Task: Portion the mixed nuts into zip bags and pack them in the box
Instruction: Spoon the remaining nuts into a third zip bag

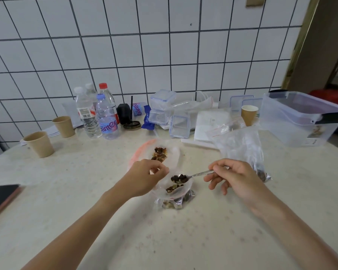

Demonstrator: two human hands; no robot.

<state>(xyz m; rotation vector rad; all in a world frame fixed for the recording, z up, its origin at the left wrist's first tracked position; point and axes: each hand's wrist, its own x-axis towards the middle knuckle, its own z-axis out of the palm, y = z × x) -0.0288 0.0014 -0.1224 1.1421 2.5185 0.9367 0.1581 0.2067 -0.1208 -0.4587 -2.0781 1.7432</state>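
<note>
A white tiled wall (144, 45) backs the pale worktop (164, 240). My left hand (144, 178) pinches the rim of a small zip bag (176, 193), holding its mouth open just above the worktop. My right hand (236, 176) grips the handle of a metal spoon (185, 177); its bowl, loaded with mixed nuts (179, 178), sits over the bag's mouth. A second bag of nuts (160, 152) lies just behind. The clear plastic box (300, 121) stands far right, well apart.
</note>
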